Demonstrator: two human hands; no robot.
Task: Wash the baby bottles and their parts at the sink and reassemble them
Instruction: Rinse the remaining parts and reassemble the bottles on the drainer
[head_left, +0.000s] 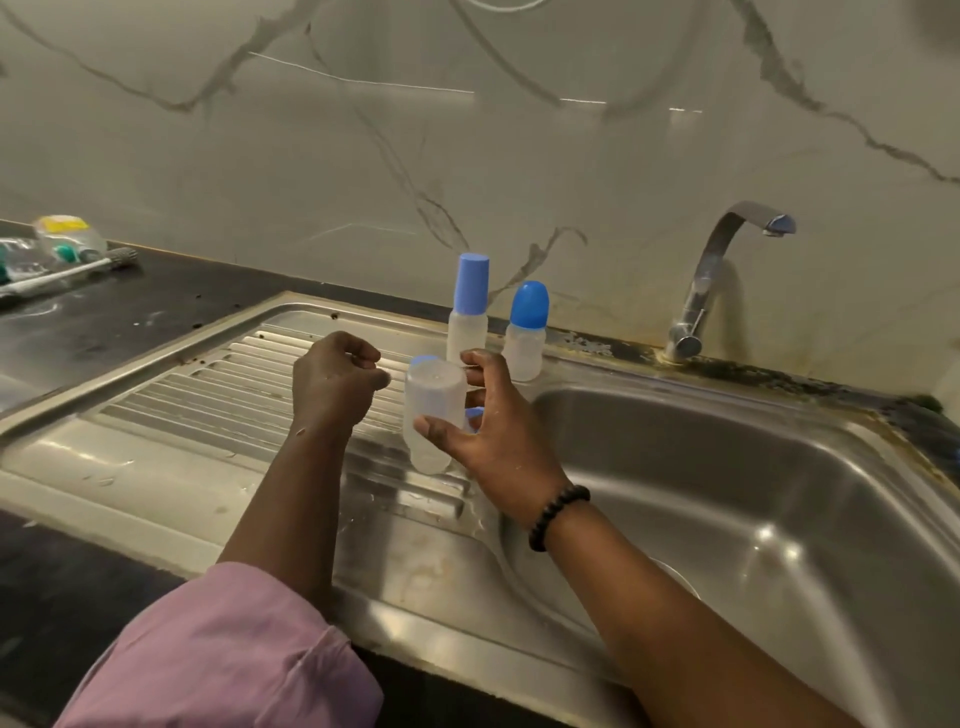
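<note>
Your right hand (485, 426) holds the small translucent plastic baby bottle (434, 415) over the ribbed steel draining board (208, 395), thumb across the near side and fingers curled round the far side, so the grip is a clamp across the body. The bottle seems tipped with its flat base toward you and its long axis running down and away; a blue part (474, 413) shows just behind it, though whether that is its collar or a loose piece you cannot tell from here. Your left hand (337, 379) sits just beside the bottle on its left, fingers curled in on themselves and holding nothing that shows. Both hands are equally near, so the left is free to take whichever part goes on next, probably approaching along the bottle's axis, not across it. Behind, close to the marble-patterned wall, stand a tall clear bottle with a blue cylindrical cap (469, 312) and a short clear bottle with a blue domed cap (527, 332), close together and just beyond your right fingertips; a backward swing could tip them. The open steel basin (753, 493) lies to the right under the chrome tap (711, 280), with free room there and across the board to the left.
</note>
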